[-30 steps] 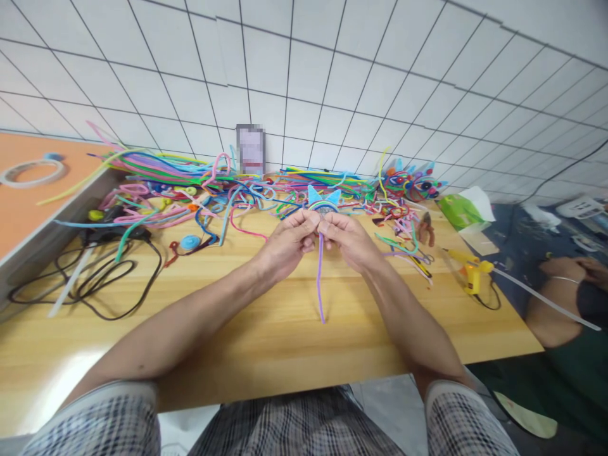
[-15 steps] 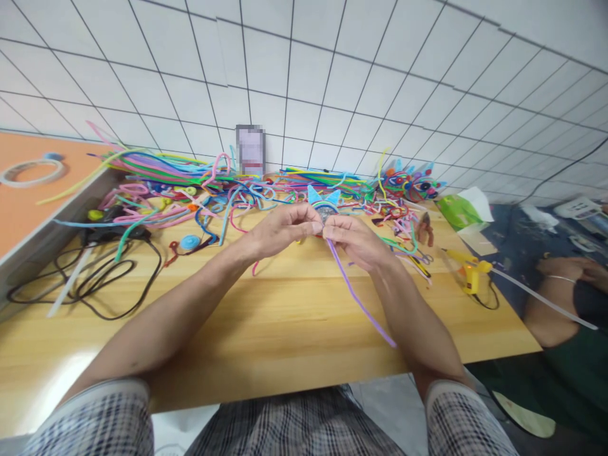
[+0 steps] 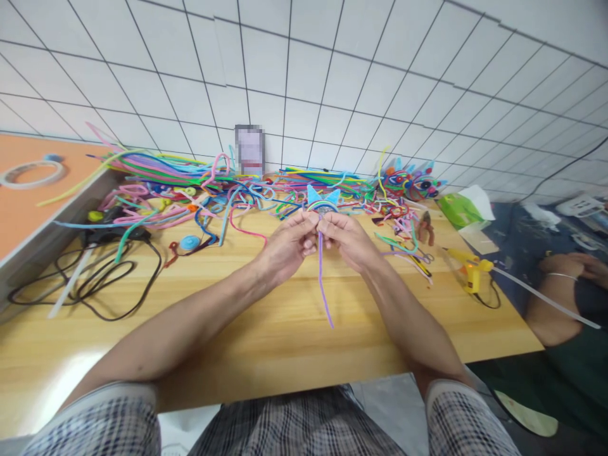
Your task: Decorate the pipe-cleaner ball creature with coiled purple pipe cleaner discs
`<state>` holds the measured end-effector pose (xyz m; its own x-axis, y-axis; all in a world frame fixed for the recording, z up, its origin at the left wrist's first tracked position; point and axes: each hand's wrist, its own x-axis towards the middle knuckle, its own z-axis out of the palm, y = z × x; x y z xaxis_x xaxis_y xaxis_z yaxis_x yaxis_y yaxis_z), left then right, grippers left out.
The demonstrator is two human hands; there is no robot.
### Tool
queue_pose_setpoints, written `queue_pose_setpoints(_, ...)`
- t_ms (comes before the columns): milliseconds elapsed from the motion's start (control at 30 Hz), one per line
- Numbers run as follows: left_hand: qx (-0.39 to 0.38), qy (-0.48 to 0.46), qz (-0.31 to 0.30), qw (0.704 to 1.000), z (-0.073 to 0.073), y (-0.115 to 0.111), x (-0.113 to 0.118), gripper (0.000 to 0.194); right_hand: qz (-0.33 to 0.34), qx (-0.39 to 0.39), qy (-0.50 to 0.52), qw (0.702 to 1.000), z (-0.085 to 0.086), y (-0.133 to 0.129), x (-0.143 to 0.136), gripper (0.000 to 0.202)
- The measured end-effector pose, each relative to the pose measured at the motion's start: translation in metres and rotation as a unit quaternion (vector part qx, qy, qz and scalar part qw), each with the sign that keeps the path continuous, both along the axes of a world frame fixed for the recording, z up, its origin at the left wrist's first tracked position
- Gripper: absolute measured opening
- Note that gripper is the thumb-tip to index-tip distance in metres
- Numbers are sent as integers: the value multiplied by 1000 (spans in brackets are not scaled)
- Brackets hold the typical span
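My left hand [image 3: 291,244] and my right hand [image 3: 346,237] meet above the middle of the table, thumbs and fingers pinched together. Between them a purple pipe cleaner [image 3: 323,285] is gripped near its top, and its long free end hangs down toward me. Just beyond the fingertips shows a craft piece with two blue pointed ears [image 3: 323,197] over curved coloured bands. Its lower part is hidden by my fingers, so I cannot tell how the pipe cleaner joins it.
Heaps of coloured pipe cleaners [image 3: 166,168] line the wall. Finished-looking eared pieces [image 3: 413,182], pliers [image 3: 426,229] and a yellow glue gun [image 3: 471,272] stand at the right. A black cable [image 3: 111,278] coils at the left. Another person's arm [image 3: 553,304] rests beyond the right edge.
The purple pipe cleaner's free end has swung left and now hangs nearly straight down. My hands have turned slightly, with the fingers more curled beneath the thumbs.
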<state>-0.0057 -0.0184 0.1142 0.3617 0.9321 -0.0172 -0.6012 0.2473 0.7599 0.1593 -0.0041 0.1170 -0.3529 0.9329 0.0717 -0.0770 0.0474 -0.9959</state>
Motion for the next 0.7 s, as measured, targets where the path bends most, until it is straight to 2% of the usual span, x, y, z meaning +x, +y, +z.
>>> queue_pose_setpoints(67, 8, 14, -7, 1000, 0, 3, -1, 38, 4, -12, -6, 1000, 3, 1, 3, 51)
queue_pose_setpoints(167, 82, 86, -36, 992, 2, 14, -10, 34, 25, -34, -24, 999, 9, 2, 9, 49)
queue_pose_setpoints(300, 202, 210, -56, 955, 11, 26, -28, 25, 58, -45, -39, 996, 15, 1, 14, 46)
queue_pose_setpoints(400, 241, 255, -72, 934, 16, 28, -35, 24, 77, -42, -45, 995, 16, 0, 14, 44)
queue_pose_setpoints(500, 228, 238, -53, 943, 15, 25, -31, 32, 72, -29, -40, 996, 15, 0, 12, 47)
queue_pose_setpoints(700, 130, 121, -4, 984, 0, 14, -11, 50, 26, -3, -25, 999, 10, -1, 7, 52)
